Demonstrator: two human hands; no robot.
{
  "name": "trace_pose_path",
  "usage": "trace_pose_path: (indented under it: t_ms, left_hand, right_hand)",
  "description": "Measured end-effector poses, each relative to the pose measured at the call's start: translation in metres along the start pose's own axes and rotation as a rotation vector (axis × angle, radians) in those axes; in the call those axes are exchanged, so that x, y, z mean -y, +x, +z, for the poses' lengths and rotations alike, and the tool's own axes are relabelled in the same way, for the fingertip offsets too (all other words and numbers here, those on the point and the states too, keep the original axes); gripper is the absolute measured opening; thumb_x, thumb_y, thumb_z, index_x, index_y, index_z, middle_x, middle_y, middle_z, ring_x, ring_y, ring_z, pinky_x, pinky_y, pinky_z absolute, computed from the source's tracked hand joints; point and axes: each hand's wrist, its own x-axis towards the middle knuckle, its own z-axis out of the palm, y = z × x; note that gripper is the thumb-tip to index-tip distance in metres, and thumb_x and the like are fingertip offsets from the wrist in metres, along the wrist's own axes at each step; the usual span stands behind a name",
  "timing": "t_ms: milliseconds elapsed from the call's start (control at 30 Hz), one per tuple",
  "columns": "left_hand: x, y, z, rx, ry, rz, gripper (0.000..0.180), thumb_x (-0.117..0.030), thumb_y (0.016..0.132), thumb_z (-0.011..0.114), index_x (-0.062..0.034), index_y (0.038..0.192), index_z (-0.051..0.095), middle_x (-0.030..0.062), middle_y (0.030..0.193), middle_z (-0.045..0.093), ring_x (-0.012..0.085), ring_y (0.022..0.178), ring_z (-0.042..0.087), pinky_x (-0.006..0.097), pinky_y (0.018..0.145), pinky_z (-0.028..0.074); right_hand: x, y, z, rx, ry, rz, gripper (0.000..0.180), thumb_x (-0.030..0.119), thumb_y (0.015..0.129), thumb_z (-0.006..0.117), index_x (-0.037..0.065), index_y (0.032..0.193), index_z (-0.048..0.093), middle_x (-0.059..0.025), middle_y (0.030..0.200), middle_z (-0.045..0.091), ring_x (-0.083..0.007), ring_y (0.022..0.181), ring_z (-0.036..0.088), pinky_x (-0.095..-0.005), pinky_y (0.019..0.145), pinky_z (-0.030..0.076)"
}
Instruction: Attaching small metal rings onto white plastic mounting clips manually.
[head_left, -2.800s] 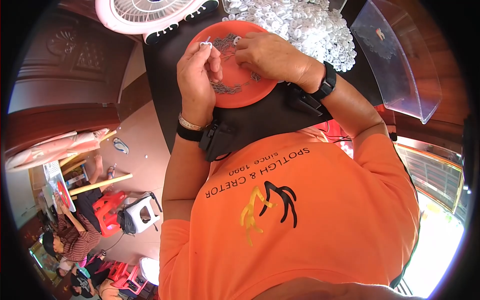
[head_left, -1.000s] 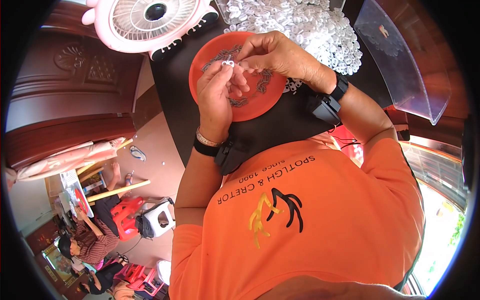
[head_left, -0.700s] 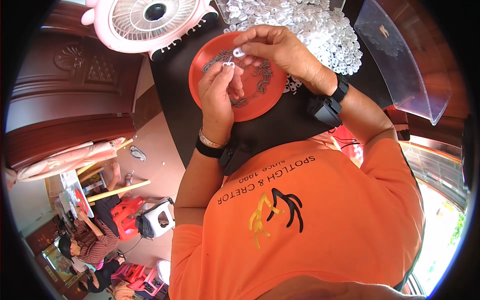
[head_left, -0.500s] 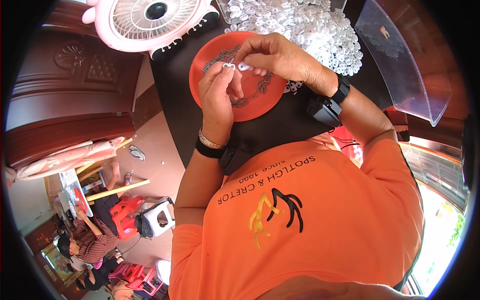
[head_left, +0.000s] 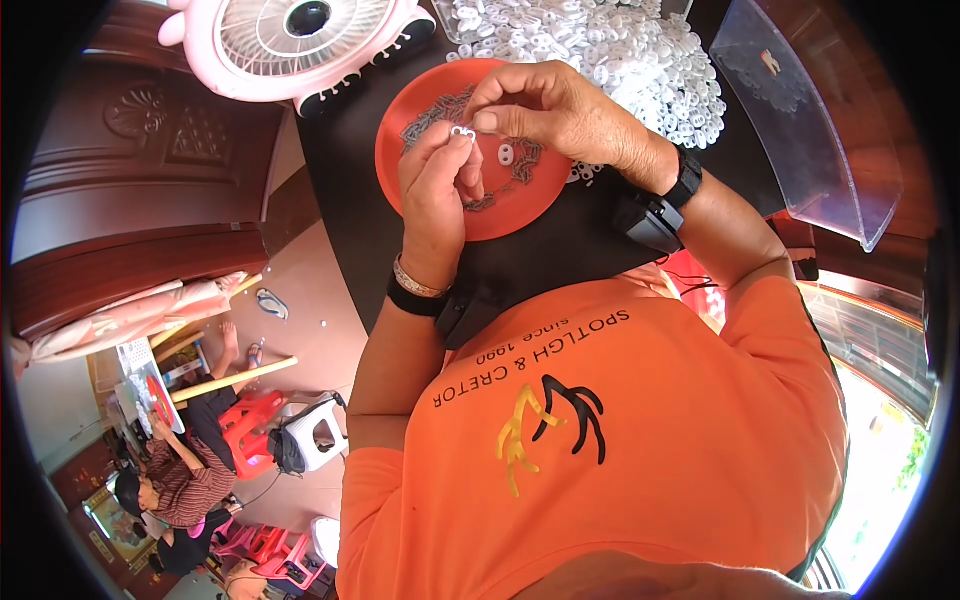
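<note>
Over an orange plate (head_left: pixel 400 185) my left hand (head_left: pixel 435 190) pinches a small white plastic two-hole piece (head_left: pixel 462 132) between thumb and fingertips. My right hand (head_left: pixel 570 115) is closed in a pinch right beside that piece; whatever sits between its fingertips is too small to make out. Another white two-hole piece (head_left: pixel 505 154) shows just below the right fingers, against the plate; whether it lies there or hangs, I cannot tell. Many small grey metal pins (head_left: pixel 425 125) are spread around the plate, partly hidden by my hands.
A big heap of white two-hole pieces (head_left: pixel 620 60) lies beyond the plate on the dark table (head_left: pixel 545 250). At the far left stands a pink fan (head_left: pixel 290 50). A clear plastic panel (head_left: pixel 810 130) is at the right. Other people (head_left: pixel 190 480) sit near stools at the left.
The white piece by my right fingertips has shifted right and nearer to me, apart from the fingers. The right hand has moved slightly left, closer to the left hand's piece.
</note>
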Motion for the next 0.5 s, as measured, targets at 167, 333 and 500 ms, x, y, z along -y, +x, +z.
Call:
trace_pose_path:
  t_ms: [167, 333, 500]
  left_hand:
    - [0.000, -0.001, 0.001, 0.052, 0.038, -0.007, 0.021, -0.015, 0.088, 0.048, -0.0047, 0.070, 0.049, 0.0000, 0.061, 0.045, 0.0075, 0.050, 0.039, 0.022, 0.047, 0.033]
    - [0.002, -0.002, 0.001, 0.082, 0.076, -0.020, 0.021, -0.015, 0.089, 0.047, -0.0044, 0.070, 0.049, -0.0008, 0.061, 0.043, 0.0068, 0.050, 0.037, 0.022, 0.046, 0.031]
    - [0.000, -0.005, 0.003, 0.080, 0.117, -0.053, 0.021, -0.014, 0.092, 0.044, -0.0028, 0.075, 0.048, 0.0008, 0.064, 0.041, 0.0097, 0.054, 0.040, 0.023, 0.049, 0.033]
  right_hand:
    - [0.000, -0.001, 0.000, -0.007, -0.032, 0.014, 0.015, 0.018, 0.091, 0.061, 0.003, 0.094, 0.063, 0.0003, 0.076, 0.061, -0.0057, 0.074, 0.054, -0.0228, 0.066, 0.047]
    - [0.004, -0.004, 0.005, -0.017, -0.171, 0.031, 0.016, 0.013, 0.094, 0.055, 0.001, 0.085, 0.054, 0.0001, 0.072, 0.054, -0.0063, 0.070, 0.052, -0.0247, 0.064, 0.045]
    - [0.004, -0.005, 0.010, -0.066, -0.342, -0.051, 0.017, 0.014, 0.094, 0.056, 0.001, 0.084, 0.054, -0.0007, 0.069, 0.053, -0.0069, 0.067, 0.053, -0.0241, 0.060, 0.046]
